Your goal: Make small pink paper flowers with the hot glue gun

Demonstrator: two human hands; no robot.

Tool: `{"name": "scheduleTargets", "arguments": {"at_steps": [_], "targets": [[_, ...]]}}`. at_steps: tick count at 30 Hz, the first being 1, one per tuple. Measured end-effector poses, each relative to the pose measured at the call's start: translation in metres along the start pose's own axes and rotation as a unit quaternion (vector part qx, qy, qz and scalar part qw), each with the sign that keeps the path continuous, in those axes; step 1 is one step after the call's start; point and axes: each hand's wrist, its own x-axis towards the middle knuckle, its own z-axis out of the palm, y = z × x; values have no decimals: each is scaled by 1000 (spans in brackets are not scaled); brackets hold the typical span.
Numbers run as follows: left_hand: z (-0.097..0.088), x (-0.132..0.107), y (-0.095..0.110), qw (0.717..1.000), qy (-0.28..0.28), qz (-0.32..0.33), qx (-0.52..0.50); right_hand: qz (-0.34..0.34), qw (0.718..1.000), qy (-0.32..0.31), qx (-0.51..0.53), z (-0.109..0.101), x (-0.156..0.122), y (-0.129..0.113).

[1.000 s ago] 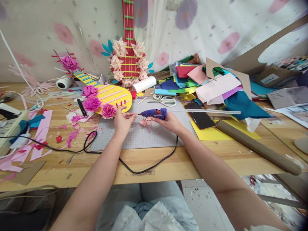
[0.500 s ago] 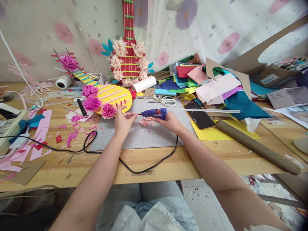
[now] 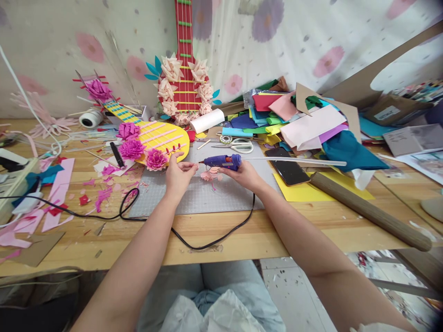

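Observation:
My right hand (image 3: 241,174) is wrapped round a blue hot glue gun (image 3: 223,161), with a long clear glue stick (image 3: 304,160) running out of its back end. The gun's nozzle points left, close to the fingertips of my left hand (image 3: 180,174). Those fingers are pinched together on something too small to make out. Beneath the gun, pale pink petal pieces (image 3: 209,175) lie on the grey cutting mat (image 3: 221,198). Beside my left hand is a yellow paper guitar (image 3: 165,137) bearing magenta paper flowers (image 3: 156,158).
A red paper guitar (image 3: 186,76) stands at the back. Scissors (image 3: 242,145), a phone (image 3: 288,167), a brown stick (image 3: 370,210) and piled coloured paper (image 3: 266,115) lie right. The black cord (image 3: 204,247) loops along the front; pink scraps (image 3: 60,193) lie left.
The glue gun and my right hand have shifted very slightly right, its nozzle a little off my left fingertips. Otherwise the scene looks the same.

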Motion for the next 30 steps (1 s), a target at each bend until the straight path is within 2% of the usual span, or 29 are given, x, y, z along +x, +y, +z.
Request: {"name": "scheduleTargets", "arguments": {"at_steps": [3, 5, 8, 11, 17, 19, 22, 24, 26, 27, 28, 30], "targets": [[0, -1, 2, 1000, 1, -9, -9, 34, 999, 29, 23, 0, 3, 5], [0, -1, 2, 1000, -1, -10, -24, 74, 994, 83, 13, -3, 6, 12], [1, -1, 2, 999, -3, -11, -49, 155, 975, 156, -43, -11, 13, 28], [1, 0, 0, 998, 3, -10, -59, 211, 955, 177, -113, -20, 20, 43], [-2, 5, -7, 999, 25, 18, -31, 217, 949, 112, -199, -27, 20, 44], [-3, 6, -8, 999, 36, 30, -21, 199, 940, 115, -254, -33, 13, 38], [-4, 8, -9, 997, 54, 48, -18, 178, 909, 124, -356, -48, 0, 24], [-4, 8, -8, 996, 61, 59, -20, 190, 906, 75, -371, -55, -8, 12], [-4, 7, -8, 995, 65, 68, -18, 199, 923, -8, -330, -53, -11, -1], [-4, 7, -7, 995, 66, 73, -15, 180, 938, -45, -291, -47, -11, -7], [-3, 6, -7, 994, 68, 79, -11, 143, 957, -69, -241, -38, -10, -12], [-3, 5, -6, 994, 70, 88, 0, 56, 986, -67, -143, -15, -5, -19]]}}
